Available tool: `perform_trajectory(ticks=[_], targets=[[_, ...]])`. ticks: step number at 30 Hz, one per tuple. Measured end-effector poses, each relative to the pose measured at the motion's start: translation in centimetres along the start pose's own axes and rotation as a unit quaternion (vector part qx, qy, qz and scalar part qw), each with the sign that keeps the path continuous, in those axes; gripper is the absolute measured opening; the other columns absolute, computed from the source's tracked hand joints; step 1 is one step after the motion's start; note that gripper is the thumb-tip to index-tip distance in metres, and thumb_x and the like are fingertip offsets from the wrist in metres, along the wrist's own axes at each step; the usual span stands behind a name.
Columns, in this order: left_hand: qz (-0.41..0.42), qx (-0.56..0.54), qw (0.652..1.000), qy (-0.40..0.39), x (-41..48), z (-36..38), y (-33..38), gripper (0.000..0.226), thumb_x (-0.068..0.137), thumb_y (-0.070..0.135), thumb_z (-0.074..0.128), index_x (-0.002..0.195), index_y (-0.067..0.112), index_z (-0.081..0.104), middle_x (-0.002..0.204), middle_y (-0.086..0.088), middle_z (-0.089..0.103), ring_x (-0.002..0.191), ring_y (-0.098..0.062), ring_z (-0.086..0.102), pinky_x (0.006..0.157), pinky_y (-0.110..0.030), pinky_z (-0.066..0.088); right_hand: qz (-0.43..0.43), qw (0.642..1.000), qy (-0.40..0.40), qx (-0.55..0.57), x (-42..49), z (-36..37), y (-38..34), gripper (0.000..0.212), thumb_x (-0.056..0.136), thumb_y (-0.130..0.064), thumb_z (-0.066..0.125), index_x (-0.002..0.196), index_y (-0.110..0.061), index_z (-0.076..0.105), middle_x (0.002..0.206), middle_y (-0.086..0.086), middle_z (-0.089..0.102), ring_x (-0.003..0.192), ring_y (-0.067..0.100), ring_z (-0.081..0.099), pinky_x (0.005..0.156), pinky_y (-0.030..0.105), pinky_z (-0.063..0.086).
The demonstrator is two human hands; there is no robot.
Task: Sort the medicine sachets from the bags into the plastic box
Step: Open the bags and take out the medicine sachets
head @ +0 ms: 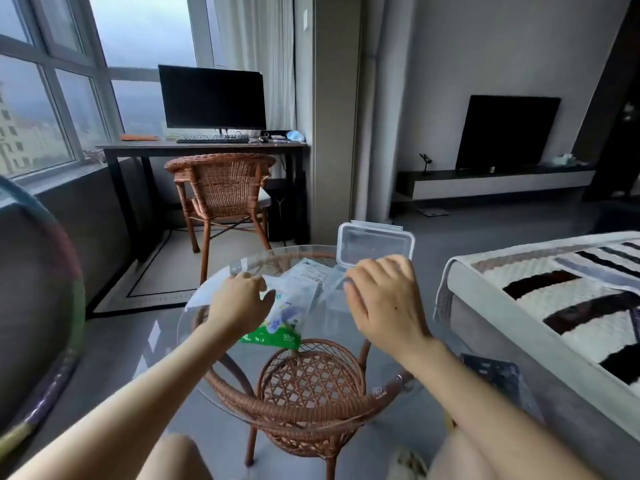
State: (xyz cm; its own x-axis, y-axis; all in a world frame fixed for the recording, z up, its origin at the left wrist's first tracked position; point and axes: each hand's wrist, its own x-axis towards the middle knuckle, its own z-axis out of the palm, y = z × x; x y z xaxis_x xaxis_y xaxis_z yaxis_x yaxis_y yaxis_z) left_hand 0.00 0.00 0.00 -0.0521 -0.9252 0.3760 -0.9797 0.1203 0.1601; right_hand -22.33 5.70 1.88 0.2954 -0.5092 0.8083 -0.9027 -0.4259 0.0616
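A clear plastic box (330,299) stands on the round glass table (194,327), its hinged lid (375,245) raised upright at the far side. My right hand (384,299) rests on the box's right side, fingers curled over its rim below the lid. A white and green medicine bag (289,318) lies to the left of the box. My left hand (239,301) grips its left edge, thumb on top. A printed white sachet or sheet (308,271) lies behind the bag. The inside of the box is hard to make out.
The table has a rattan frame with a woven lower shelf (311,379). A bed with a striped blanket (554,299) stands close on the right. A rattan chair (221,188) and a desk with a monitor (213,98) are behind. A hoop (69,278) leans at left.
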Motion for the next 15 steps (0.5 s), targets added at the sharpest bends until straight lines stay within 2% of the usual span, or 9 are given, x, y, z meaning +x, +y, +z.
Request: perform_trajectory(ticks=[4,5,6,8,10,11,13,15], targets=[[-0.087,-0.01,0.992,-0.094,1.7,4.0,0.5,0.061,0.082,0.067,0.042,0.086,0.011,0.065,0.102,-0.012,0.064,0.089,-0.025,0.057,0.078,-0.034,0.052,0.04,0.997,-0.066,0.018,-1.9,3.8,-0.1,0.026,0.089,-0.026,0.043,0.08,-0.017,0.065,0.079,-0.004,0.065,0.073,0.02,0.059,0.081,0.032,0.033],[-0.111,0.005,0.988,-0.109,2.4,5.2,0.5,0.07,0.076,0.075,0.041,0.092,0.011,0.063,0.107,-0.014,0.063,0.095,-0.028,0.056,0.085,-0.039,0.05,0.042,0.995,-0.083,0.023,-2.2,4.9,0.1,0.027,0.089,-0.027,0.042,0.08,-0.017,0.066,0.079,-0.005,0.065,0.073,0.019,0.059,0.082,0.032,0.032],[-0.142,0.017,0.981,-0.131,3.3,6.4,0.4,0.083,0.068,0.082,0.04,0.108,0.012,0.059,0.117,-0.016,0.058,0.106,-0.031,0.053,0.093,-0.045,0.046,0.042,0.994,-0.1,0.027,-2.1,6.1,0.4,0.028,0.089,-0.028,0.041,0.081,-0.018,0.066,0.079,-0.005,0.065,0.074,0.018,0.059,0.082,0.031,0.032],[-0.182,0.018,0.968,-0.173,4.0,7.8,0.0,0.113,0.053,0.09,0.042,0.136,0.014,0.036,0.137,-0.02,0.042,0.125,-0.037,0.04,0.104,-0.056,0.032,0.061,0.989,-0.127,0.037,-2.0,6.9,0.2,0.028,0.089,-0.029,0.041,0.082,-0.019,0.067,0.08,-0.007,0.065,0.075,0.017,0.06,0.081,0.03,0.031],[-0.184,-0.01,0.96,-0.211,4.4,8.9,-0.4,0.127,0.04,0.093,0.04,0.14,0.016,0.026,0.133,-0.02,0.045,0.12,-0.037,0.045,0.1,-0.054,0.039,0.074,0.985,-0.146,0.054,-2.1,7.9,-0.1,0.028,0.088,-0.03,0.041,0.083,-0.02,0.067,0.081,-0.008,0.066,0.076,0.015,0.06,0.079,0.029,0.031],[-0.172,-0.023,0.96,-0.219,4.5,9.2,-0.6,0.126,0.037,0.093,0.041,0.137,0.016,0.028,0.123,-0.016,0.053,0.11,-0.033,0.052,0.093,-0.049,0.047,0.078,0.982,-0.16,0.064,-2.2,8.2,-0.1,0.028,0.088,-0.031,0.041,0.084,-0.021,0.067,0.083,-0.009,0.067,0.077,0.014,0.06,0.079,0.028,0.032],[-0.129,-0.035,0.967,-0.216,4.4,9.0,-1.1,0.108,0.048,0.086,0.051,0.132,0.019,0.032,0.103,-0.007,0.061,0.092,-0.024,0.059,0.08,-0.039,0.054,0.093,0.975,-0.187,0.081,-2.2,8.7,-0.3,0.029,0.088,-0.033,0.042,0.086,-0.022,0.068,0.085,-0.01,0.068,0.078,0.013,0.061,0.078,0.027,0.038],[-0.087,-0.038,0.975,-0.202,3.8,8.3,-1.7,0.1,0.059,0.074,0.061,0.138,0.023,0.028,0.107,-0.005,0.059,0.095,-0.022,0.057,0.08,-0.035,0.053,0.114,0.967,-0.204,0.101,-2.4,9.2,-0.4,0.03,0.086,-0.034,0.041,0.088,-0.021,0.068,0.086,-0.009,0.068,0.08,0.013,0.063,0.075,0.029,0.045]])
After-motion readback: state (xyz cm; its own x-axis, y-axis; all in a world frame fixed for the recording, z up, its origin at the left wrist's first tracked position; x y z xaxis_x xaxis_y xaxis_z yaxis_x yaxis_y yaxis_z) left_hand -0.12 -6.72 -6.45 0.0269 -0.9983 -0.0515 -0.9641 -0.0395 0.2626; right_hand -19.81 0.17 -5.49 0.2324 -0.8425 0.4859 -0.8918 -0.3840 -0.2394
